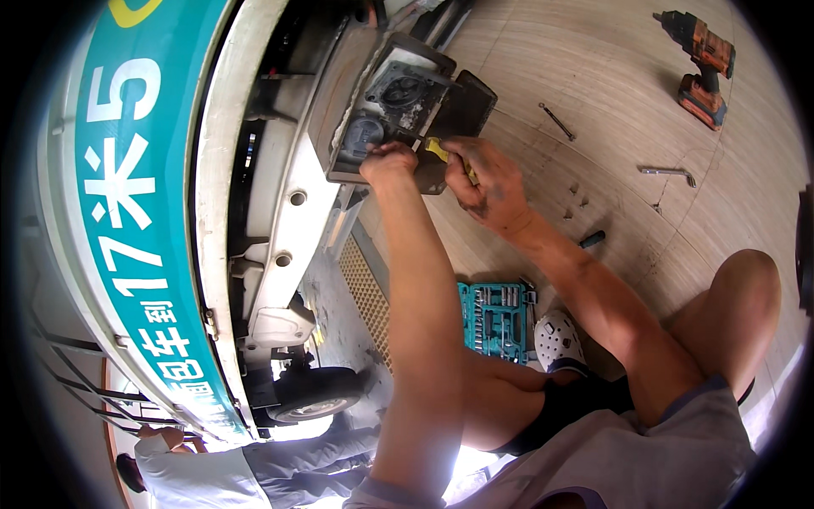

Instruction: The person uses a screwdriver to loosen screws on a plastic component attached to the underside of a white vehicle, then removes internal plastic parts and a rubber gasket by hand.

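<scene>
My right hand [492,187], smudged with dirt, is closed around the yellow handle of a screwdriver [437,148]. Its thin shaft points left into a dark, open-fronted housing [437,58] on the side of a truck. My left hand [390,161] rests at the lower edge of that housing, fingers curled; whatever they hold is hidden. Just beyond them is a round grey part [363,134]. Farther up in the housing sits a dirty dark part with a round centre [403,89]. A black flap [475,106] hangs out on the right side.
On the wood-look floor lie an orange cordless impact wrench [704,64], a ratchet wrench [670,172], a thin metal tool [557,121] and a dark-handled tool [593,239]. A teal socket set [496,318] lies open near my foot. Another person [203,475] stands by the truck, lower left.
</scene>
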